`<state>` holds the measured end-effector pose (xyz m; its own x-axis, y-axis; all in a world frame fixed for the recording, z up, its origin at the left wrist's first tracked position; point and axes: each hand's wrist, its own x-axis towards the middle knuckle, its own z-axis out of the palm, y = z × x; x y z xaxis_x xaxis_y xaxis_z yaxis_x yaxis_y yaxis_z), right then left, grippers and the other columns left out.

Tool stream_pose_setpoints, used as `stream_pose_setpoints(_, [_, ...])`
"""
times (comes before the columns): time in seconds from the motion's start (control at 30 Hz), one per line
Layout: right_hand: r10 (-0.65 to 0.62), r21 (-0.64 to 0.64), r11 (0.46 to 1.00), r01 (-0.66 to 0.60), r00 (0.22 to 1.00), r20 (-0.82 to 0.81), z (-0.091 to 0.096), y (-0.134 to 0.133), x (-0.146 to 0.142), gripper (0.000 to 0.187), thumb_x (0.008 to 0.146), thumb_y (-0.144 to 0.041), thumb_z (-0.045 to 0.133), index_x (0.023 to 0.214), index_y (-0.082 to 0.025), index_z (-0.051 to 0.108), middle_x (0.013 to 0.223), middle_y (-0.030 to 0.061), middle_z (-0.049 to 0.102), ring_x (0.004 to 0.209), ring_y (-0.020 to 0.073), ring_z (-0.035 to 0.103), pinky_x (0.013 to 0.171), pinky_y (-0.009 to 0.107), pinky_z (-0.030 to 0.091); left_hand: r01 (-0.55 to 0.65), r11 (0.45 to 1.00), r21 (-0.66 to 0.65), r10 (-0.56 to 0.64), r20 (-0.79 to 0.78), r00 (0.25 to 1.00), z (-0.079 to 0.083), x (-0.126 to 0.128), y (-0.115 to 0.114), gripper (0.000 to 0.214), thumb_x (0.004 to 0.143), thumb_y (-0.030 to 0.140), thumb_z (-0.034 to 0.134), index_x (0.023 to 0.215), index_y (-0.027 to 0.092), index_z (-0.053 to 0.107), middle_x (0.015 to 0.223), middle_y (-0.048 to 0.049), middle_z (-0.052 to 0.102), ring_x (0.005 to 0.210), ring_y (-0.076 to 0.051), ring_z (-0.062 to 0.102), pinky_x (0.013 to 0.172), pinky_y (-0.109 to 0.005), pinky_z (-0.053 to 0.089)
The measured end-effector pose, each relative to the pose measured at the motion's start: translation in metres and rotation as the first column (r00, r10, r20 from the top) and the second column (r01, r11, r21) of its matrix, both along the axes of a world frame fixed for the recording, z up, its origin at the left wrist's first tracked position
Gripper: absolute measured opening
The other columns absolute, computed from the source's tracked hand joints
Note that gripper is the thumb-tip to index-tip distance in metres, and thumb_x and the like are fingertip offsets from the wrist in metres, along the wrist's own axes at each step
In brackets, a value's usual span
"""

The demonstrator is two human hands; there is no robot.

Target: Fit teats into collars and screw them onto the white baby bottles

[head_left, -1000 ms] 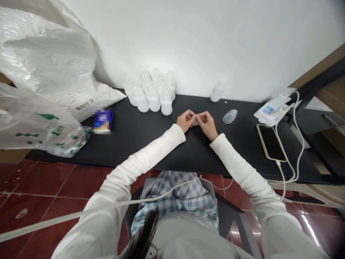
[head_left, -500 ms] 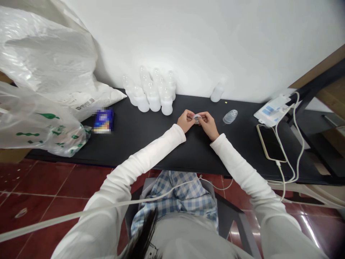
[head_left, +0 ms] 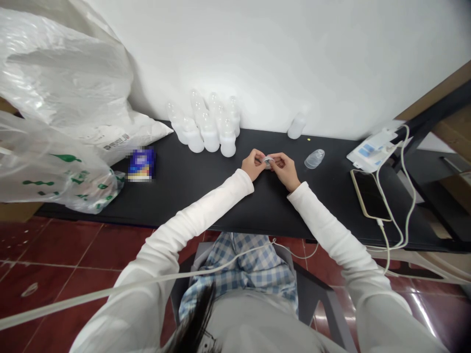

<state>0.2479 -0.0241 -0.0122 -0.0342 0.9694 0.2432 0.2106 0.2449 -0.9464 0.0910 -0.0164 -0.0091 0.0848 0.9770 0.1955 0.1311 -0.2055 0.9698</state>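
Between my two hands is a small white ring-shaped part [head_left: 268, 160], with a translucent middle, held just over the black table. My left hand [head_left: 253, 164] pinches its left edge with the fingertips. On the opposite edge, thumb and fingers of my right hand [head_left: 283, 169] are closed, covering part of the ring. A clear domed cap [head_left: 314, 159] lies on its side to the right of my right hand. Farther back, against the wall, stands a white bottle [head_left: 296, 126] without a dome. Several small white bottles with clear domed caps [head_left: 210, 138] stand grouped behind my left hand.
Large white plastic bags [head_left: 66, 73] and a blue packet [head_left: 141, 164] occupy the left side. A phone [head_left: 369, 194] with a white charging cable [head_left: 409, 196] lies on the right, near a white and blue package [head_left: 372, 151]. Another cable [head_left: 154, 280] crosses my lap.
The ring-shaped part has tilted slightly between my fingertips, and my fingers have shifted a little. Everything else stays in place.
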Motion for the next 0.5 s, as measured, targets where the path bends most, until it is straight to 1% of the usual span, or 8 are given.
stream_pose_setpoints(0.23, [-0.016, 0.01, 1.0, 0.016, 1.0, 0.008, 0.0001, -0.001, -0.0026, 0.052, 0.069, -0.067, 0.077, 0.094, -0.022, 0.069, 0.076, 0.0023, 0.07, 0.064, 0.0151, 0.062, 0.065, 0.034, 0.057, -0.013, 1.0, -0.004, 0.013, -0.019, 1.0, 0.0054, -0.0006, -0.0029, 0.023, 0.074, 0.005, 0.07, 0.083, 0.019, 0.054, 0.08, 0.0032, 0.063, 0.062, -0.007, 0.057, 0.068, -0.023, 0.051])
stream_pose_setpoints(0.4, [-0.012, -0.028, 1.0, 0.013, 1.0, 0.008, 0.002, -0.0007, -0.0026, 0.052, 0.071, -0.067, 0.076, 0.096, -0.022, 0.068, 0.078, 0.0023, 0.07, 0.065, 0.0151, 0.062, 0.067, 0.035, 0.057, -0.02, 0.998, -0.052, 0.02, 0.012, 1.0, 0.0046, -0.0006, -0.0013, 0.02, 0.075, 0.008, 0.071, 0.083, 0.018, 0.056, 0.08, 0.0013, 0.063, 0.067, -0.009, 0.059, 0.071, -0.025, 0.052])
stream_pose_setpoints(0.5, [0.023, -0.036, 0.999, -0.023, 1.0, 0.005, 0.0029, 0.0001, -0.0013, 0.052, 0.07, -0.067, 0.076, 0.098, -0.023, 0.067, 0.085, 0.0028, 0.07, 0.068, 0.0146, 0.063, 0.069, 0.033, 0.057, -0.014, 0.997, -0.074, 0.017, 0.051, 0.999, 0.0019, -0.0004, 0.0009, 0.021, 0.074, 0.011, 0.073, 0.084, 0.019, 0.056, 0.081, 0.0008, 0.064, 0.07, -0.01, 0.06, 0.074, -0.026, 0.053])
